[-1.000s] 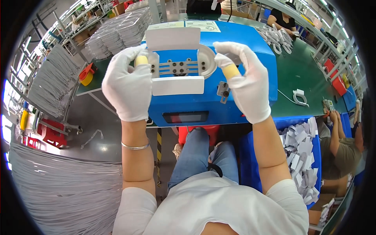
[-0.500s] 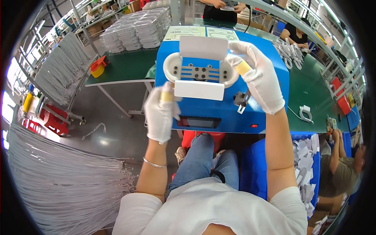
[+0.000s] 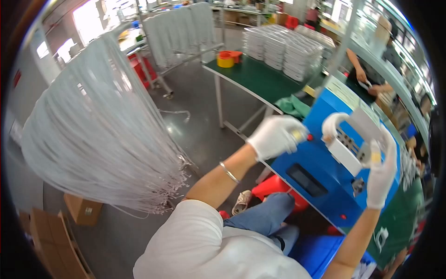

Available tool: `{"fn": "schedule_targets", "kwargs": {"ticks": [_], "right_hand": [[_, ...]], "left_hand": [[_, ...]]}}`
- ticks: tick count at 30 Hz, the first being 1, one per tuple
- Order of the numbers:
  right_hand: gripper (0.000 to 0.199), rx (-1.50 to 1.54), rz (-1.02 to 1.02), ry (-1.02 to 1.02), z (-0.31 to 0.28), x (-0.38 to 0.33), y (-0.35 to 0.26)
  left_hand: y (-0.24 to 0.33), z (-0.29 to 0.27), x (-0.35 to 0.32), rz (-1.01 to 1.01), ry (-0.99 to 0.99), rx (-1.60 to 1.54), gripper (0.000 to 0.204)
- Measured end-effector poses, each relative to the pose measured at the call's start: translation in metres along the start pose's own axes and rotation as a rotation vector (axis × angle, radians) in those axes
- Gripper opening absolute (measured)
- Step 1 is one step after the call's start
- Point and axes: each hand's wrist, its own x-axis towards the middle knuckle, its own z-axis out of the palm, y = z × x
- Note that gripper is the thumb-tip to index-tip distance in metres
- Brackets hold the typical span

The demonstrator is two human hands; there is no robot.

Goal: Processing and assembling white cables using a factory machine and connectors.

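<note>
A blue machine [image 3: 292, 162] stands at the right on a green-topped bench. On it are a white curved piece [image 3: 333, 123], a raised white flap [image 3: 365, 123] and a white block [image 3: 344, 156], with metal brackets between them. My right hand [image 3: 382, 174], in a white glove with yellow tape on a finger, is closed around the right side of the white curved fixture. My left hand [image 3: 278, 138], gloved the same way, is in the air by the machine's left edge, near a red button [image 3: 310, 137]. Its fingers look bent but are smeared; nothing shows in them.
Bundles of long white cables [image 3: 97, 125] hang at the left. Stacked clear trays [image 3: 283, 51] and a yellow-and-red tape dispenser [image 3: 226, 59] sit on the far bench, beside green cloth [image 3: 293, 107]. Cardboard boxes [image 3: 82, 209] stand on the floor; a blue bin [image 3: 316, 255] is beside my legs.
My view has swung left, bringing the hanging cables into fuller view. My left hand has moved off the machine's fixture toward the left; my right hand stays at the fixture's right side.
</note>
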Motion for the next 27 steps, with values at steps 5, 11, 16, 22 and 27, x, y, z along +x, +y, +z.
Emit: {"fn": "schedule_targets", "kwargs": {"ticks": [5,11,16,22,27], "right_hand": [[0.047,0.134,-0.016,-0.033,-0.005,-0.019,-0.008],[0.062,0.161,-0.073,-0.057,-0.012,-0.021,-0.007],[0.059,0.158,-0.151,-0.071,-0.008,-0.028,-0.019],[0.025,0.058,-0.161,-0.054,-0.016,-0.035,-0.038],[0.035,0.396,-0.127,-0.319,0.016,-0.023,-0.08]], "left_hand": [[-0.004,-0.168,-0.045,0.069,1.435,0.72,0.04],[-0.004,-0.279,-0.056,-0.073,1.598,0.986,0.046],[-0.007,-0.315,-0.044,-0.205,1.516,0.783,0.039],[0.027,-0.284,-0.037,0.107,1.134,-0.069,0.028],[0.039,-0.081,-0.047,0.147,0.0,-0.364,0.013]]}}
